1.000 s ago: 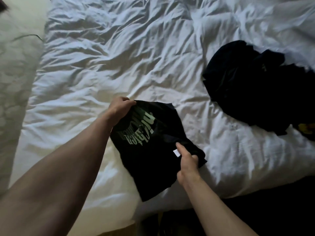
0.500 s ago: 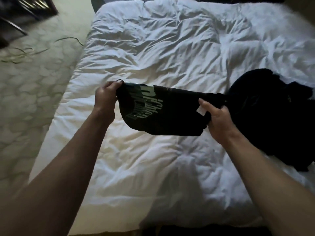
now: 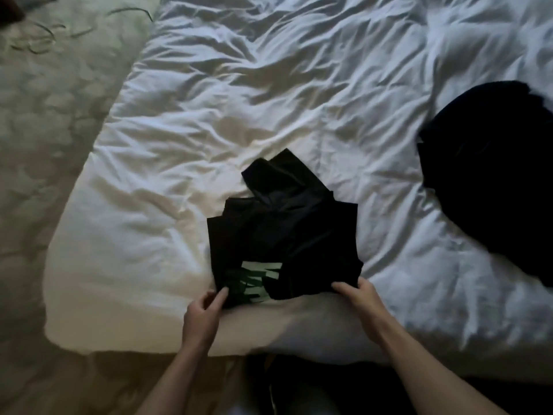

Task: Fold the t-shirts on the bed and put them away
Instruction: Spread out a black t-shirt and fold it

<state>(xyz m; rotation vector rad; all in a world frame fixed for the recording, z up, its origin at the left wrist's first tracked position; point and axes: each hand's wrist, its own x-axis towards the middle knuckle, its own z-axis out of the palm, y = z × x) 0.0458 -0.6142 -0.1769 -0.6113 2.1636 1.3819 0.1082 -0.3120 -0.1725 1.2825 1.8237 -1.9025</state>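
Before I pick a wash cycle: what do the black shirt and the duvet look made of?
Shirt: looks like soft matte knit, likely cotton jersey; it lies limp in folds, with a flat pale green print. Duvet: white woven cover, cotton or a blend, faintly sheened; it holds fine creases and puffs over filling. Fibre can't be confirmed.

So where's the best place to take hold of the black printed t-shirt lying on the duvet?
Probably the near edge of the black printed t-shirt, at its two near corners, coming from the foot of the bed: that edge faces the person, and the left hand and right hand sit there.
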